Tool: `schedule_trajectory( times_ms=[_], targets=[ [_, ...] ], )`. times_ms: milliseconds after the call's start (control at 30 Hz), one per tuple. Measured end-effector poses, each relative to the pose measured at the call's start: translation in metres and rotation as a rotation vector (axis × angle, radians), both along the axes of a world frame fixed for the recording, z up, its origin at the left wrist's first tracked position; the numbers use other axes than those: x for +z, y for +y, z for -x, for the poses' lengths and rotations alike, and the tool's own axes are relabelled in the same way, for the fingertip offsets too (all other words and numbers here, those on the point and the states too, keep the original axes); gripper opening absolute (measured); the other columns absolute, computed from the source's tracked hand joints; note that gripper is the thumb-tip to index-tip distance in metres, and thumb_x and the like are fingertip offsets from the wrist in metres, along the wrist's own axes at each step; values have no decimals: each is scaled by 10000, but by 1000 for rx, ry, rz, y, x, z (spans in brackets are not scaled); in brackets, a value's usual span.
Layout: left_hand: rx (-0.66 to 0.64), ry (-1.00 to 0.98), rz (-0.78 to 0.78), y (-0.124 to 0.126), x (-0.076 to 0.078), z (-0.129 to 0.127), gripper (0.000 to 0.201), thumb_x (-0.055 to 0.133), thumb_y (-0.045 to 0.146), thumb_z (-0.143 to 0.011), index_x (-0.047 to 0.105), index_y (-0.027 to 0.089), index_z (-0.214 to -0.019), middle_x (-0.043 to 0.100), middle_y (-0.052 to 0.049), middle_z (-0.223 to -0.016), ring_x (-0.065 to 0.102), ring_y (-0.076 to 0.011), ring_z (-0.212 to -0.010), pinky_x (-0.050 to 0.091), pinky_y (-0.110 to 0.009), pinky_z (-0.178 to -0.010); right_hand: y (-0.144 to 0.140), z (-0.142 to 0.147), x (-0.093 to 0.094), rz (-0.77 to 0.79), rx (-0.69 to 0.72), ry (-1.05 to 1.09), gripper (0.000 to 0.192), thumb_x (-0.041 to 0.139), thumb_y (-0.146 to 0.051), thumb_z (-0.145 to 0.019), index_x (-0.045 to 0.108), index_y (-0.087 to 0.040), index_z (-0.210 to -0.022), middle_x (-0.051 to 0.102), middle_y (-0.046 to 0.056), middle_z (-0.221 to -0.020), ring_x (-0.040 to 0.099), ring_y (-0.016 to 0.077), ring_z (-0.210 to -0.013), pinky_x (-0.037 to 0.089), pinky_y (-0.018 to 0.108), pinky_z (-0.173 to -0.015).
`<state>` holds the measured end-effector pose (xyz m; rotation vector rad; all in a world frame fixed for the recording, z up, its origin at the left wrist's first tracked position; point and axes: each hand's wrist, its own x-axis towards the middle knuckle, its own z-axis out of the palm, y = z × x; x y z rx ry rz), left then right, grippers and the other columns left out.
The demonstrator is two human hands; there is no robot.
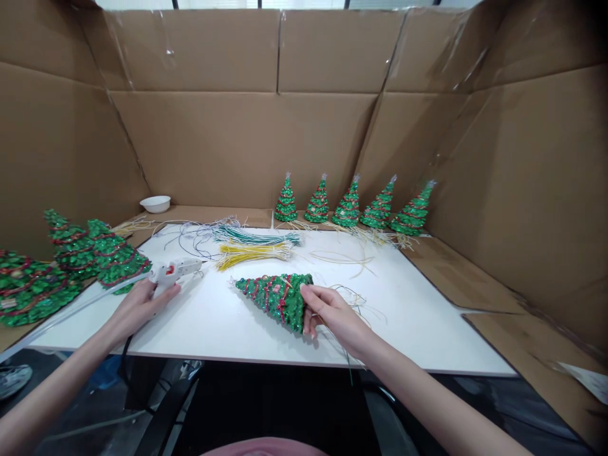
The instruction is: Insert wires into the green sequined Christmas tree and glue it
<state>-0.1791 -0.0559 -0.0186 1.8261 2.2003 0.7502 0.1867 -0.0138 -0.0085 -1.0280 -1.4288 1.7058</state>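
My left hand point(137, 304) grips the glue gun point(171, 273) near the surface's point(403, 329) left edge; my right hand point(327, 311) pinches the base of a tree point(275, 296) lying on its side near the front edge. I judge gluing is in hand: next, bring nozzle to tree.

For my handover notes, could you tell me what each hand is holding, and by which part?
The left hand grips the white glue gun by its handle. The right hand holds the green tree, lying on its side, by its wide base.
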Motion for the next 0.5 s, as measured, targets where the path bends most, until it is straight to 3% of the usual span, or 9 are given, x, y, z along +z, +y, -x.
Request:
schedule_trajectory(
  times_ms=[100, 167, 267, 333, 400, 500],
  targets=[
    [-18, 107, 27, -6, 1, -1, 497, 444, 625, -824, 595, 169, -949, 588, -41, -760, 529, -233, -706, 411, -307, -605, -1, 0, 0, -3, 3, -2, 524, 642, -686, -674, 526, -176, -696, 526, -54, -464, 546, 106, -423, 423, 217, -421],
    [-18, 161, 33, -10, 1, -1, 515, 430, 643, -821, 594, 169, -937, 604, -50, -783, 554, -235, -725, 437, -310, -624, -1, 0, -1, -4, 4, -8, 521, 634, -685, -685, 516, -177, -684, 523, -54, -462, 541, 103, -419, 420, 215, -420],
    [48, 198, -33, -19, 2, -1, 526, 457, 687, -782, 602, 184, -835, 621, -46, -805, 592, -238, -756, 470, -299, -634, -1, 0, -1, -9, 4, -12, 523, 624, -686, -696, 513, -176, -678, 524, -54, -463, 534, 96, -412, 423, 213, -423],
    [109, 211, -103, -29, 5, -2, 529, 477, 681, -780, 607, 192, -935, 630, -29, -853, 607, -233, -764, 483, -291, -638, -1, 0, -1, -12, 4, -7, 522, 626, -685, -695, 517, -175, -683, 526, -54, -465, 540, 98, -416, 425, 213, -425],
    [149, 241, -99, -41, 9, -4, 506, 473, 657, -805, 589, 191, -963, 594, -3, -752, 591, -210, -664, 459, -283, -588, 0, 0, -2, -17, 6, -3, 518, 628, -680, -698, 519, -174, -683, 530, -52, -470, 544, 99, -421, 424, 213, -426],
    [147, 211, -112, -59, 15, -11, 386, 454, 602, -848, 531, 225, -822, 550, 38, -646, 529, -171, -595, 402, -253, -549, 0, -1, -1, -18, 11, -2, 512, 629, -673, -704, 527, -172, -679, 543, -45, -482, 539, 94, -419, 423, 212, -427]
  ],
)
